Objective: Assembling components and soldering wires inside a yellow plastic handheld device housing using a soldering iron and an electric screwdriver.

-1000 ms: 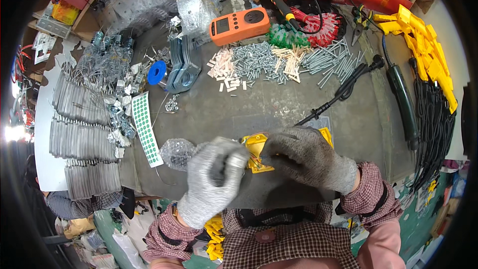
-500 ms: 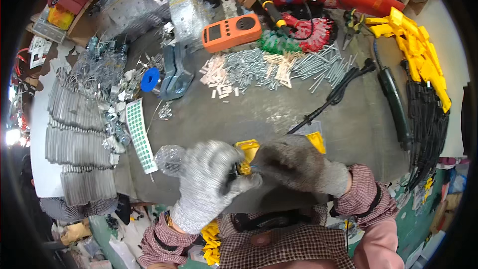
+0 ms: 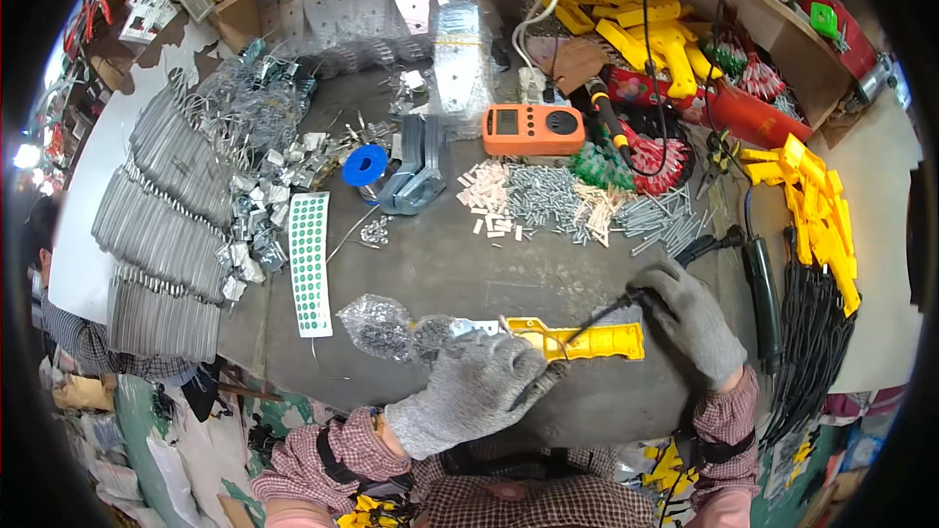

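Observation:
A yellow plastic handle shell lies lengthwise on the bench, its hollow side facing up. My left hand, in a grey glove, is closed at the shell's left end. Its fingers are curled together and hide whatever they pinch. Just right of the shell, my gloved right hand grips a black power cord between thumb and fingers. The cord's thin end slants down over the shell toward my left fingertips. Bubble wrap bundles lie left of my left hand.
An orange meter stands behind piles of screws and pale pegs. A dark green cylindrical tool, black cords and yellow shells line the right. Stacked metal strips and a green-dotted sticker sheet are left.
My hands have moved apart from the small yellow piece they worked on together. My right hand has moved right and taken the black cord. The yellow shell now shows at length; the view has shifted.

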`<state>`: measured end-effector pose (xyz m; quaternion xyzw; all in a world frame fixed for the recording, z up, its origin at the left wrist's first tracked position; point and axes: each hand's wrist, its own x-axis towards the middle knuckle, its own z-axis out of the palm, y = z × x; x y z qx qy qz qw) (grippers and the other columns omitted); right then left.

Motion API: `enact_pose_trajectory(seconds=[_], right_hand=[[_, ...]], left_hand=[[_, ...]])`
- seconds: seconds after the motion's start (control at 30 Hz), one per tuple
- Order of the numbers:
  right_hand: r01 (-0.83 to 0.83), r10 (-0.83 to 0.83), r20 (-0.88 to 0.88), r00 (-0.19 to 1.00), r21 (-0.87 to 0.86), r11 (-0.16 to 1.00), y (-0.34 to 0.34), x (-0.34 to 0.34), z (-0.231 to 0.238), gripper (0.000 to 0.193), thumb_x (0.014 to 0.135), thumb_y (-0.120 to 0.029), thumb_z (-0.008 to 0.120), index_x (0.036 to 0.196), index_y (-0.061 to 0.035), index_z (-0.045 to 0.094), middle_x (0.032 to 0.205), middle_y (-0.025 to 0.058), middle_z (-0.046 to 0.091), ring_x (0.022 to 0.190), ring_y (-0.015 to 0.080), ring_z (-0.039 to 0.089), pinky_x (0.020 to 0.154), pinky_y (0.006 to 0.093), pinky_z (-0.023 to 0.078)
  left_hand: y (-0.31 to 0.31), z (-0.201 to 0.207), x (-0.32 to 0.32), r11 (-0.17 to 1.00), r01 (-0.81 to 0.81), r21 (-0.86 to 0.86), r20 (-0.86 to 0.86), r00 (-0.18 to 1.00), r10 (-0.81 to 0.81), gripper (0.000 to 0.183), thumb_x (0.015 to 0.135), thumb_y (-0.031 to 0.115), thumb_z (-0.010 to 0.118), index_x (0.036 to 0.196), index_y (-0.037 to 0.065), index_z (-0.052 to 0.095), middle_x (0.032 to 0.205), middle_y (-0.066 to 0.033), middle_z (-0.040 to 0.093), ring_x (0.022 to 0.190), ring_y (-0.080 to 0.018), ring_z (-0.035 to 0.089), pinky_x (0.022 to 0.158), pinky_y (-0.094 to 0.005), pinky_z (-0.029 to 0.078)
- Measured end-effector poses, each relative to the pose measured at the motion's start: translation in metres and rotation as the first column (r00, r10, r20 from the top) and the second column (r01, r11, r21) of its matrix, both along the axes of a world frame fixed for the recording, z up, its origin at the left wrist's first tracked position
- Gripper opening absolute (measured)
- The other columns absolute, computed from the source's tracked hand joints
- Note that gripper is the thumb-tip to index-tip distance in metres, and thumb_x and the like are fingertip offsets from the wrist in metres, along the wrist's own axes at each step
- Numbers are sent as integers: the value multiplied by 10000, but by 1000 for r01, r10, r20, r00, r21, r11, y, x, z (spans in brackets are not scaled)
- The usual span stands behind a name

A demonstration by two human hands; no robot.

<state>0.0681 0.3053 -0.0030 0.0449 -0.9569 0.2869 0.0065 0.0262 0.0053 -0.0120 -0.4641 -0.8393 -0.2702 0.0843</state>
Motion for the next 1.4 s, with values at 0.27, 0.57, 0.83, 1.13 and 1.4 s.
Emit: enact_pose_trajectory(seconds=[0.27,0.57,0.83,1.13,1.4], right_hand=[[-89,70,111,991,173,981,-25,78,18,231,797,-95,772,1007,-86,674,1090,117,653,975,342,666,822,426,556],[-142,161,-386,908,78,987,-49,0,42,234,841,-93,746,1072,-91,707,987,127,674,881,309,678,776,398,569],[-218,215,-156,964,-1,976,-63,5,55,170,940,-147,684,1070,-39,703,1059,126,694,968,311,688,818,378,562],[38,36,51,998,-953,302,-76,-21,41,602,1079,-310,499,1559,-19,280,1462,198,522,1256,239,582,1087,339,450],[28,-50,15,999,-964,266,-109,-13,60,456,963,-112,665,1367,-53,460,1323,95,551,1165,160,580,981,328,502]], left_hand=[[-51,26,-13,968,234,-88,216,953,-211,168,966,282,655,956,116,681,786,-11,614,721,-177,620,670,-333,453],[-42,16,-351,851,-508,-131,-150,859,489,379,920,324,648,1217,89,632,1177,-175,663,1048,-397,655,920,-493,538],[-18,-38,-412,772,-634,-46,-93,772,629,221,895,299,683,1027,124,712,950,-131,726,897,-340,704,826,-454,579],[26,78,-158,735,55,676,315,880,-355,287,962,26,627,1245,35,580,1386,-163,579,1266,-289,567,1064,-394,448],[-8,63,-79,763,-131,633,520,801,-295,446,962,65,646,1389,18,521,1439,-138,512,1308,-207,516,1099,-342,427]])
